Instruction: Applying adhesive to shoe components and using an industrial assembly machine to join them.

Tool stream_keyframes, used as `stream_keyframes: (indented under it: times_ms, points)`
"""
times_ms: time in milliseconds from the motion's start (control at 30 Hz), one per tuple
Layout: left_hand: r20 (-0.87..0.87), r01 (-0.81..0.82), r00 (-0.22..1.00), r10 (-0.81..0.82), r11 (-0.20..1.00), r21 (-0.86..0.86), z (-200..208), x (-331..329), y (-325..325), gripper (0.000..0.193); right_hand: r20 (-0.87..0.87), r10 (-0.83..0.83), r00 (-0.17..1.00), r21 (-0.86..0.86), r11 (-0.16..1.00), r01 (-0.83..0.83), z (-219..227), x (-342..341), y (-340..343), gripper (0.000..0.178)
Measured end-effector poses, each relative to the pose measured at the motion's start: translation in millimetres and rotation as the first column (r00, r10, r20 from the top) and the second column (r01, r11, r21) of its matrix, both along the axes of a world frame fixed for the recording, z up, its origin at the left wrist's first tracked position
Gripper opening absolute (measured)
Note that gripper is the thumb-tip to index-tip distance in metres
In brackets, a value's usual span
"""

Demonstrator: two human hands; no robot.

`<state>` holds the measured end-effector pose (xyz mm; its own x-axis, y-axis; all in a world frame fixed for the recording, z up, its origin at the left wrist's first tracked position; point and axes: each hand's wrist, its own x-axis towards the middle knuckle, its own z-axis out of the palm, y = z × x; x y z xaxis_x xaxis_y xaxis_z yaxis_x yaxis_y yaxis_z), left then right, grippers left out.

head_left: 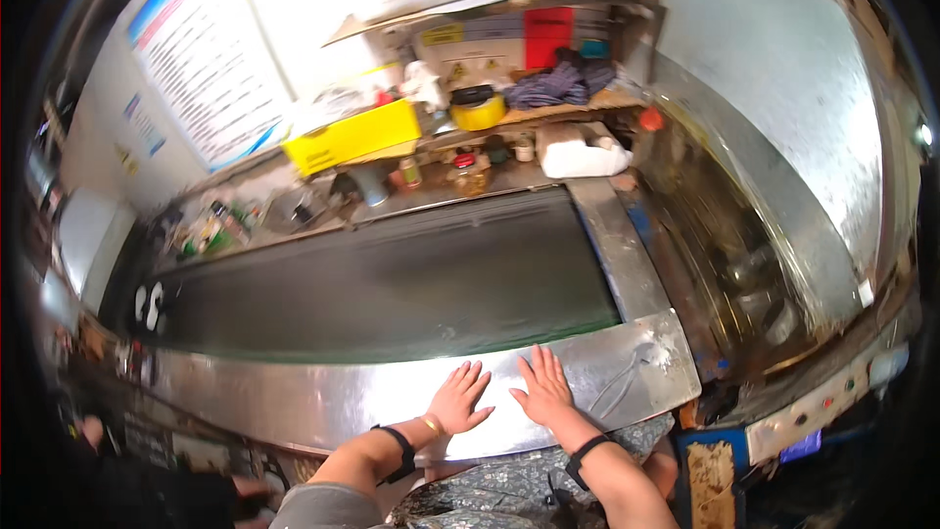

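My left hand (460, 398) lies palm down on the shiny metal edge plate (294, 397) along the near side of a dark conveyor belt (392, 284). My right hand (544, 386) rests on the same plate to its right, fingers stretched toward the belt. Both hands hold nothing, and a small gap separates them. A gold-coloured bracelet circles my left wrist, and a black band crosses each forearm. At the belt's far left end lie two white pieces (154, 306) shaped like small shoe soles.
Behind the belt are a yellow box (354, 137), a jar with a red lid (467, 176), a roll of yellow tape (477, 112) and a white plastic container (580, 151). At right, a metal hood (774, 88) stands over machinery. Someone's hand (253, 490) shows blurred at lower left.
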<state>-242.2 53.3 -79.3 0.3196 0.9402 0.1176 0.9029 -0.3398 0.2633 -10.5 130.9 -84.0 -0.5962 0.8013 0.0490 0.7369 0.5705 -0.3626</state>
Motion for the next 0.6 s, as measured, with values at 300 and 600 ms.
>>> stream_keyframes:
  times_ms: [300,600]
  points:
    - [0.184,-0.043,0.983,0.011,0.984,0.174,-31.5,1.5,-5.4,0.07,0.163,0.098,0.982,-0.084,0.993,-0.086,-2.1,45.0,-70.6,0.074]
    - [0.086,-0.031,0.996,0.017,0.987,0.156,-11.7,3.0,-11.1,0.068,0.089,0.013,0.996,-0.043,0.999,-0.009,-2.7,43.6,-85.8,0.071]
